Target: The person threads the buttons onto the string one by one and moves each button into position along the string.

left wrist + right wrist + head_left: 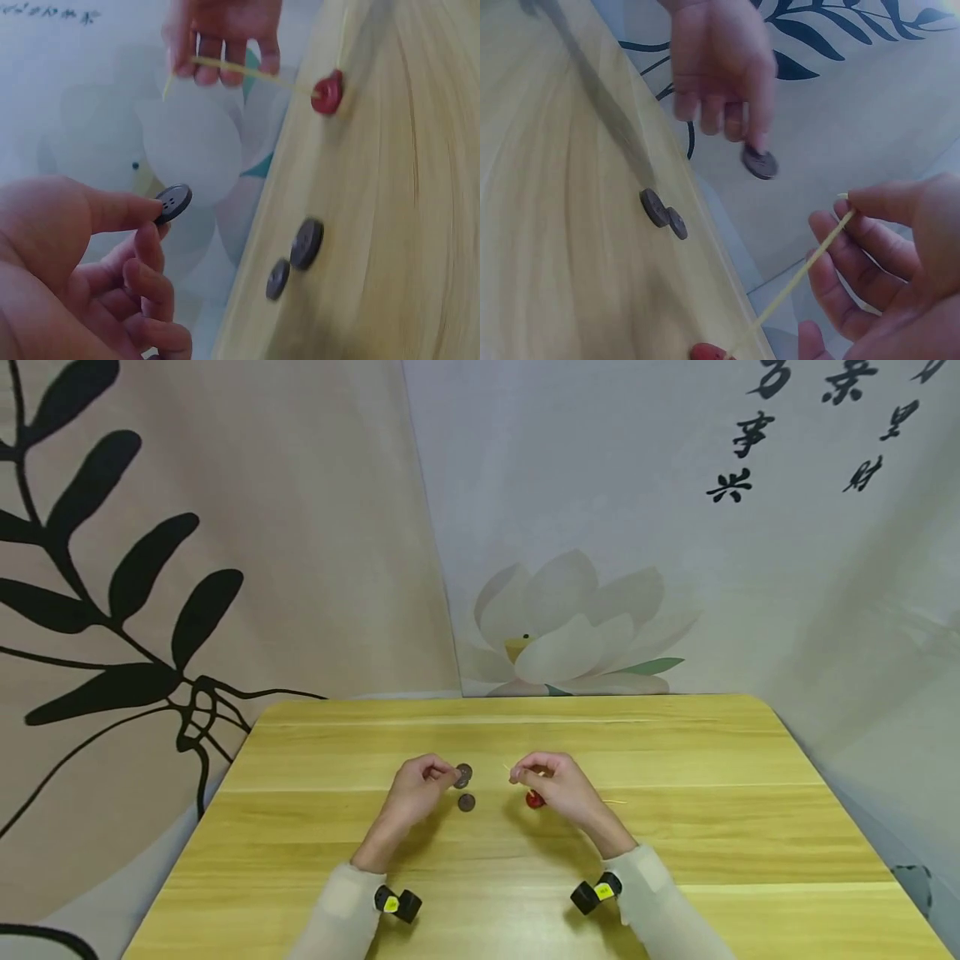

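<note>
My left hand (422, 787) pinches a dark round button (177, 201) between thumb and index finger, its small holes showing in the left wrist view. Between the thumb and fingertips of my right hand (553, 783) is a thin yellow cord (799, 277), with a short end sticking out past them. The cord runs down to a red button (327, 94) on the table and goes on beyond it. Two more dark buttons lie on the table near my left hand: one (307, 244) looks larger in the left wrist view, the other (277, 280) smaller.
The wooden table (712, 827) reaches back to a hung cloth (570, 485) with a printed flower and dark characters. Another cloth (315, 527), printed with dark leaves, hangs at the left. Each wrist wears a small black camera.
</note>
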### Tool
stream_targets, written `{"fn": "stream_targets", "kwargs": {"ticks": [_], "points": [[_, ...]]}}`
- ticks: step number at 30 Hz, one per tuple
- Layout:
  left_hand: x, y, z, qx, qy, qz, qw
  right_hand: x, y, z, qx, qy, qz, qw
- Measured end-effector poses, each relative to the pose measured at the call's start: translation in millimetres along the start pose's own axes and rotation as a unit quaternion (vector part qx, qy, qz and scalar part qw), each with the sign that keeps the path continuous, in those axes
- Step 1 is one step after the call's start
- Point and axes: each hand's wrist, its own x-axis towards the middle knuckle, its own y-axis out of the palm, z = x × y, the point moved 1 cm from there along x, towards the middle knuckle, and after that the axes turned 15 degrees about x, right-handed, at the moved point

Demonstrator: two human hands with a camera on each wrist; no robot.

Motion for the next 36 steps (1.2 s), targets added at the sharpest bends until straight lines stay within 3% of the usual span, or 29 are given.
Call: {"fn": "stream_targets", "kwargs": {"ticks": [4, 11, 36], "points": [[-1.0, 5.3, -10.6, -0.020, 0.010, -0.003, 0.9998, 0.3, 3.1, 0.9, 0.000, 0.000, 0.005, 1.000], [-1.5, 9.5, -22.4, -0.026, 0.014, -0.010, 0.9995, -14.8, 14.2, 40.5, -0.007, -0.007, 0.011, 1.000], [-8.9, 24.2, -33.0, -0.045, 0.032, 0.000, 0.9985, -21.5, 18.8, 37.5, -0.016, -0.019, 0.014, 1.000]]}}
